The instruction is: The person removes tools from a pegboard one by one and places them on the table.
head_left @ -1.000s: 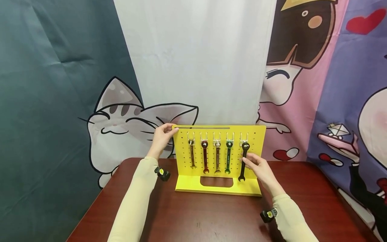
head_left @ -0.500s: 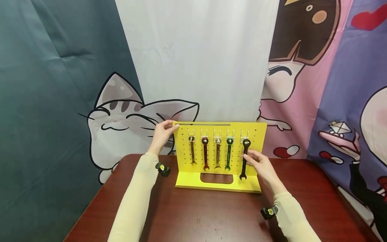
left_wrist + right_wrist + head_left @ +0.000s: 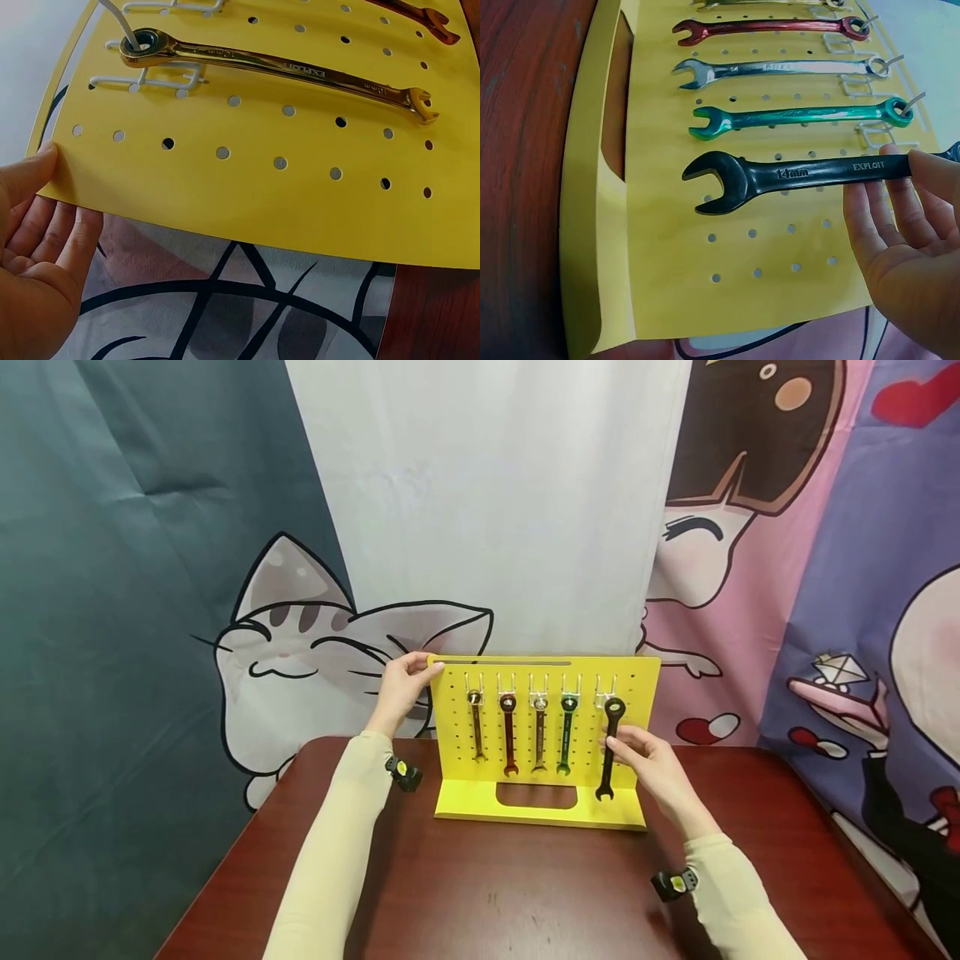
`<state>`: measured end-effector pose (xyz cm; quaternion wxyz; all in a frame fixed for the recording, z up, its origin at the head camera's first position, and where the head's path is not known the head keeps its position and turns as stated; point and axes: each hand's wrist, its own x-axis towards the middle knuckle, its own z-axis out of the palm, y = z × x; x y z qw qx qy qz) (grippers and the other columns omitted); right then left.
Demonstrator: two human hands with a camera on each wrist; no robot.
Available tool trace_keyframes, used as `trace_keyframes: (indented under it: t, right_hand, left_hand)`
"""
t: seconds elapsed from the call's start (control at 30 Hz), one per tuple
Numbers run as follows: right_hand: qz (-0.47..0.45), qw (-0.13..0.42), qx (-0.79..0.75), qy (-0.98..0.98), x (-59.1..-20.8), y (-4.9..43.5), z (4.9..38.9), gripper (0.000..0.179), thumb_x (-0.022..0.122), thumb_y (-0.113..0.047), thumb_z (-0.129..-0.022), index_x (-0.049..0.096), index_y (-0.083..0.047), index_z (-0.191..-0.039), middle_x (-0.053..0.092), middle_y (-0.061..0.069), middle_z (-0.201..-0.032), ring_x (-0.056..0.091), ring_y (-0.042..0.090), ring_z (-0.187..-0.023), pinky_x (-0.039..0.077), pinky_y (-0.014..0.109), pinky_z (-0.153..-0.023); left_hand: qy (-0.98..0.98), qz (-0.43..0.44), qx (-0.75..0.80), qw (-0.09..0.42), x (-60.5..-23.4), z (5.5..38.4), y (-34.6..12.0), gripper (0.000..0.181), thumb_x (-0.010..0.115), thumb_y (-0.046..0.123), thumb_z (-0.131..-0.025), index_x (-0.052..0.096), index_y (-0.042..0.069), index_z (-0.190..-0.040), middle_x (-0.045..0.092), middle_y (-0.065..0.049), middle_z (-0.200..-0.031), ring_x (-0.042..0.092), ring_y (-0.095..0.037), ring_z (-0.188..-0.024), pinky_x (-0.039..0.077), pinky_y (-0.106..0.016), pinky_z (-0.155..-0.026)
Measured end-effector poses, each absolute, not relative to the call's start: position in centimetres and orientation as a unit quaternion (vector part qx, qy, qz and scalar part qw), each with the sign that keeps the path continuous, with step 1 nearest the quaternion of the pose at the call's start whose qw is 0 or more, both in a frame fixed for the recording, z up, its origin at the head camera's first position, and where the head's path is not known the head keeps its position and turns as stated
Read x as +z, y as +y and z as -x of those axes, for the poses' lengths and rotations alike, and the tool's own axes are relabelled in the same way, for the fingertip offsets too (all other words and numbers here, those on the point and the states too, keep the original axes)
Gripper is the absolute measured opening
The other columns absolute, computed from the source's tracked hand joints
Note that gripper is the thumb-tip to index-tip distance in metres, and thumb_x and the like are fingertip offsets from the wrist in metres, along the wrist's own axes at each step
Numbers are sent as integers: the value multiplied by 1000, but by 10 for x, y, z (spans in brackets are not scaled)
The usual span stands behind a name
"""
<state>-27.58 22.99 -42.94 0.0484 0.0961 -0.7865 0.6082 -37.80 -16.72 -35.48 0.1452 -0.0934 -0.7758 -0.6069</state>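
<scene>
My left hand (image 3: 399,689) pinches the upper left corner of a yellow pegboard (image 3: 641,693); in the left wrist view the thumb lies on the front and the fingers behind. My right hand (image 3: 656,768) grips a black combination wrench (image 3: 609,758) by its shaft, its open end pointing down. "14mm" shows on the black wrench (image 3: 780,172) in the right wrist view. Its ring end appears just in front of the rightmost hook (image 3: 604,692); contact there cannot be told. Gold (image 3: 477,735), red (image 3: 509,743), silver (image 3: 539,743) and green (image 3: 566,743) wrenches hang from the other hooks.
The pegboard stands upright on its folded yellow foot (image 3: 465,808), which has a rounded cutout. Beneath lies a dark red-brown table (image 3: 487,893). A printed cartoon curtain (image 3: 495,510) hangs right behind the table.
The black wrench and my right hand have shifted slightly right, and its ring end has drawn away from the hook. My left hand keeps its hold. The head view has tilted down a little.
</scene>
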Motion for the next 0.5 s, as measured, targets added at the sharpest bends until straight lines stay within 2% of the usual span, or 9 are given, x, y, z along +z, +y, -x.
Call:
trace_keyframes:
  t: [0.27, 0.5]
  right_hand:
    - [-120, 77, 599, -788, -417, 236, 266, 45, 63, -27, -102, 57, 8, -131, 68, 23, -121, 66, 3, -101, 52, 23, -88]
    - [-131, 106, 594, -787, -400, 252, 257, 45, 63, -26, -102, 57, 9, -130, 74, 1, -110, 68, 5, -98, 53, 22, -85]
  left_hand:
    - [-776, 95, -608, 140, -352, 377, -167, 31, 75, 20, -93, 70, -1, -116, 69, -16, -104, 65, -24, -92, 50, -51, -96]
    - [-781, 89, -602, 138, -352, 377, -168, 31, 75, 20, -94, 70, -1, -116, 69, -16, -105, 65, -26, -94, 51, -48, -94]
